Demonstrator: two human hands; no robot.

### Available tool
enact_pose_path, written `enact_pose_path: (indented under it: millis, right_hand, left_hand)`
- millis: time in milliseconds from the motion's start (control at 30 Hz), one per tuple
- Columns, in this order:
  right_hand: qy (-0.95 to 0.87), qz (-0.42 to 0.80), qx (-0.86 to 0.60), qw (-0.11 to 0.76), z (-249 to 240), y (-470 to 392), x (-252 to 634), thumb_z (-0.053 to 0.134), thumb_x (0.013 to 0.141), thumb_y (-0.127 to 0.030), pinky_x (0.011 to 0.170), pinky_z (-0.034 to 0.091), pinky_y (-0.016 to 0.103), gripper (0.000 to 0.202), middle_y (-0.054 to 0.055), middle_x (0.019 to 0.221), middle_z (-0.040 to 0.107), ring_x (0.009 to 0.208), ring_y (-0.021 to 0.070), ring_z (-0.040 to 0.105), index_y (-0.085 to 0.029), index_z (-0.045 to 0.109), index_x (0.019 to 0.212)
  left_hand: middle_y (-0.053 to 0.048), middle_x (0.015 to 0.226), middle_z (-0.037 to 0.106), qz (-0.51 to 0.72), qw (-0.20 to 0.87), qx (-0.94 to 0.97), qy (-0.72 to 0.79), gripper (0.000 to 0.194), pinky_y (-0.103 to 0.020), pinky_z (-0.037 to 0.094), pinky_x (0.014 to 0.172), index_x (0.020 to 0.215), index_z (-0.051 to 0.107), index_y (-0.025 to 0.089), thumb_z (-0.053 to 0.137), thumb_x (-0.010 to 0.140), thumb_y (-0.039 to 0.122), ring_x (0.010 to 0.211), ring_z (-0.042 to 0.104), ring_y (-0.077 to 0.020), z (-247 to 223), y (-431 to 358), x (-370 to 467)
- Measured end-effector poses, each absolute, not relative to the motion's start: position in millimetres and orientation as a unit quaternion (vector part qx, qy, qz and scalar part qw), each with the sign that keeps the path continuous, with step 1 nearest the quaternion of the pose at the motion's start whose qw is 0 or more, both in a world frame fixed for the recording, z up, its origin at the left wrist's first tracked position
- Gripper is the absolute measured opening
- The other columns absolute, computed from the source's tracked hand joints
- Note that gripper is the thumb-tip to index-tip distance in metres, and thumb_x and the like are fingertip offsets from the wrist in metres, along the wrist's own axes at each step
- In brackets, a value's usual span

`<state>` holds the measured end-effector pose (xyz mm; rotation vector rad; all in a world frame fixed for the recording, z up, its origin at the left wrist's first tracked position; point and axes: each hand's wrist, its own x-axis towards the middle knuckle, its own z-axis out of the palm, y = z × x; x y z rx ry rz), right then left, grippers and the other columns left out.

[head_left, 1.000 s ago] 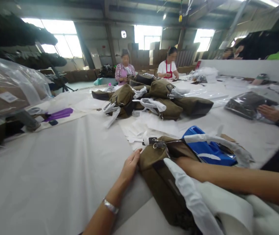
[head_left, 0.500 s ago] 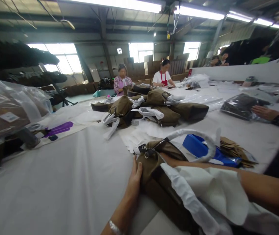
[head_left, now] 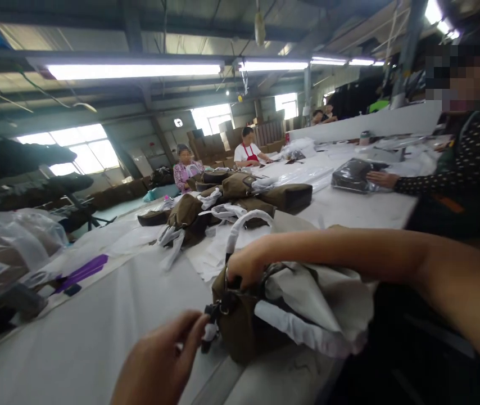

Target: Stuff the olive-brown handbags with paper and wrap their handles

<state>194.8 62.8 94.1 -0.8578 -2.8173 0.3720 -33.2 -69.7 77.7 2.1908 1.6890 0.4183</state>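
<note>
A brown handbag (head_left: pixel 240 332) with black trim lies on the table in front of me. Its handles are wrapped in white paper, one arched handle (head_left: pixel 248 216) standing up behind my right hand and another wrapped handle (head_left: pixel 294 326) lying along the near side. My right hand (head_left: pixel 246 267) curls over the bag's top edge, fingertips hidden there. With thumb and forefinger pressed together, my left hand (head_left: pixel 168 349) pinches a dark strap end (head_left: pixel 209 323) at the bag's left end. Pale sheet material (head_left: pixel 320 298) bulges from the bag's top.
Several brown bags (head_left: pixel 187 214) with wrapped handles are heaped farther up the white-covered table (head_left: pixel 96 337). Purple strips (head_left: pixel 84 273) and plastic-wrapped goods (head_left: pixel 8 259) are at left. At right, a co-worker's hand (head_left: pixel 383 179) touches a plastic-packed dark item (head_left: pixel 349 174). Two people work behind the heap.
My right hand has come up from behind the bag to its top edge. My left hand has gone from lying against the bag's side to pinching the strap end. The view has shifted right.
</note>
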Motion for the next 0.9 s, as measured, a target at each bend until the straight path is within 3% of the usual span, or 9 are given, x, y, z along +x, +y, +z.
enact_pose_path:
  millis: [100,167,267,333,400,467,567,700,900]
  right_hand:
    - [-0.957,0.136,-0.246,0.070,144.4,39.5,237.6,0.079,0.079,-0.018,0.072,0.048,0.019,0.019,-0.003,0.092,0.079,0.079,0.0115,0.069,-0.022,0.080,0.098]
    - [-0.935,0.117,-0.284,0.178,166.5,18.0,283.3,0.064,0.094,-0.022,0.095,0.048,0.025,0.028,0.002,0.119,0.075,0.106,0.0156,0.069,-0.021,0.074,0.120]
    - [-0.786,0.114,-0.483,0.368,165.3,-14.2,362.7,0.066,0.094,-0.035,0.117,0.035,0.038,0.037,0.005,0.136,0.067,0.131,0.0256,0.056,-0.021,0.071,0.128]
    - [-0.651,0.155,-0.604,0.433,142.0,-30.0,409.7,0.067,0.093,-0.039,0.125,0.019,0.046,0.038,0.009,0.141,0.061,0.144,0.0322,0.041,-0.020,0.071,0.125]
    - [-0.590,0.208,-0.653,0.427,107.7,-39.4,441.8,0.067,0.091,-0.041,0.122,0.022,0.055,0.030,0.016,0.121,0.071,0.139,0.0393,0.046,-0.015,0.075,0.104]
    - [-0.542,0.305,-0.668,0.409,70.8,-42.8,454.9,0.064,0.092,-0.049,0.108,0.044,0.056,0.035,0.016,0.094,0.075,0.113,0.0360,0.066,-0.016,0.073,0.090]
    - [-0.484,0.450,-0.628,0.411,27.5,-38.3,443.8,0.056,0.094,-0.062,0.084,0.059,0.053,0.050,0.019,0.095,0.075,0.085,0.0301,0.073,-0.014,0.069,0.101]
    - [-0.470,0.543,-0.508,0.476,12.9,-22.8,401.4,0.048,0.096,-0.069,0.097,0.055,0.049,0.062,0.020,0.117,0.071,0.103,0.0297,0.071,-0.014,0.065,0.120]
    - [-0.519,0.606,-0.300,0.522,49.8,-19.4,340.5,0.032,0.095,-0.078,0.102,0.052,0.046,0.076,0.014,0.109,0.073,0.105,0.0275,0.068,-0.016,0.068,0.119]
  left_hand:
    - [0.000,0.096,0.080,0.235,0.074,0.832,0.498,0.028,-0.026,0.054,0.074,0.104,0.075,0.029,0.057,0.095,0.048,0.082,0.075,-0.0197,129.9,-47.6,6.4]
    - [-0.003,0.122,0.076,0.233,0.106,0.882,0.396,0.035,-0.032,0.054,0.093,0.123,0.072,0.030,0.063,0.092,0.045,0.109,0.072,-0.0246,140.8,-22.8,39.0]
    - [-0.006,0.154,0.053,0.147,0.239,0.920,0.274,0.077,-0.042,0.041,0.116,0.151,0.049,0.031,0.077,0.082,0.052,0.141,0.050,-0.0300,136.5,20.0,82.5]
    - [-0.009,0.158,0.047,0.133,0.340,0.902,0.230,0.075,-0.043,0.043,0.114,0.156,0.040,0.030,0.063,0.091,0.059,0.141,0.050,-0.0298,129.5,43.8,105.6]
    - [-0.013,0.157,0.048,0.129,0.413,0.874,0.220,0.065,-0.043,0.054,0.101,0.158,0.035,0.029,0.037,0.102,0.061,0.130,0.061,-0.0288,122.7,59.4,124.7]
    - [-0.014,0.155,0.051,0.117,0.427,0.868,0.223,0.062,-0.043,0.060,0.090,0.158,0.037,0.029,0.029,0.104,0.059,0.119,0.068,-0.0288,115.5,66.6,140.6]
    - [-0.013,0.155,0.050,0.121,0.365,0.897,0.221,0.069,-0.052,0.051,0.105,0.149,0.051,0.028,0.064,0.089,0.059,0.132,0.058,-0.0355,99.5,66.9,158.0]
    - [-0.019,0.167,0.025,0.181,0.243,0.923,0.237,0.116,-0.060,0.013,0.126,0.149,0.051,0.018,0.096,0.048,0.052,0.156,0.009,-0.0445,70.0,65.7,167.2]
    - [-0.021,0.170,0.014,0.284,0.160,0.900,0.288,0.124,-0.055,0.025,0.125,0.163,0.014,0.014,0.081,0.069,0.061,0.156,0.009,-0.0407,47.7,68.7,156.4]
